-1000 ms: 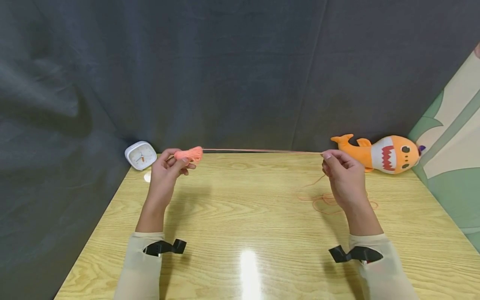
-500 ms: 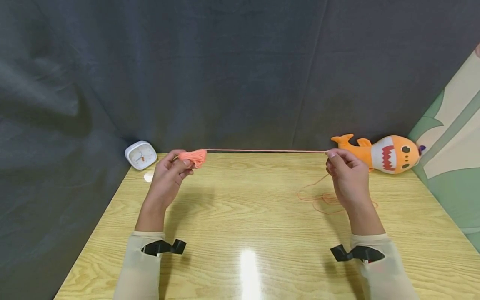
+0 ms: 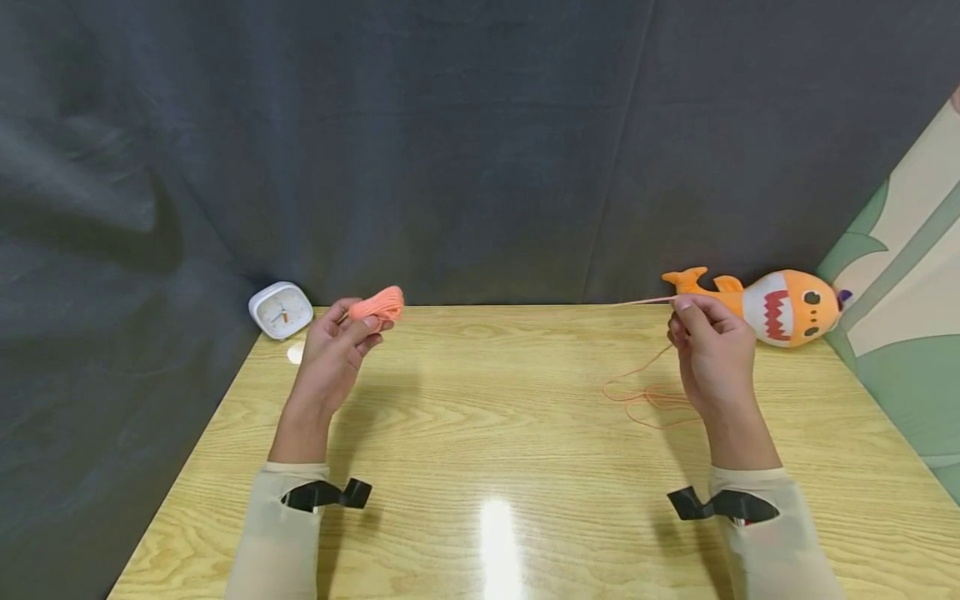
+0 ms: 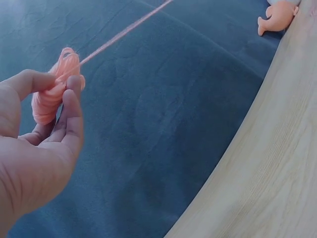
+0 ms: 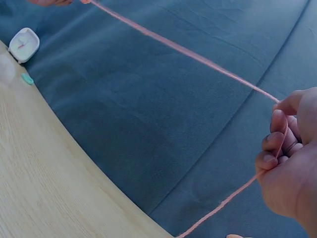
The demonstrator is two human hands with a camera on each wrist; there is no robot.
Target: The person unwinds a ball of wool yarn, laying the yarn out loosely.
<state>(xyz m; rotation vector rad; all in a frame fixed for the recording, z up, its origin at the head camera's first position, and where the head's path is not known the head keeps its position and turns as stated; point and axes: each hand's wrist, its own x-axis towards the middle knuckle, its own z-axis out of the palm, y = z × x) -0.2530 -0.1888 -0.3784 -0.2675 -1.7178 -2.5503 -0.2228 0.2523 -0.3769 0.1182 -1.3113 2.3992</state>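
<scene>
A small skein of coral yarn [image 3: 378, 307] is held between the thumb and fingers of my left hand [image 3: 324, 371], above the table's far left part. From it a yarn strand [image 5: 188, 53] stretches straight across to my right hand [image 3: 714, 358], whose thumb and index finger pinch it. In the head view only the strand's right end shows clearly. Below the pinch, the yarn crosses the palm and curled fingers in the right wrist view, then hangs down. Loose yarn loops [image 3: 652, 398] lie on the table, partly hidden behind my right hand and wrist.
A white clock [image 3: 281, 311] stands at the table's far left corner, with a small pale disc [image 3: 296, 353] near it. An orange plush shark [image 3: 787, 308] lies at the far right. A dark curtain [image 3: 480, 150] hangs behind the wooden table [image 3: 480, 433].
My right hand has moved to the right, with the pinched yarn. My left hand shifted slightly right, then back left, and the skein now tilts upward. The loose strand at the table shifted slightly right.
</scene>
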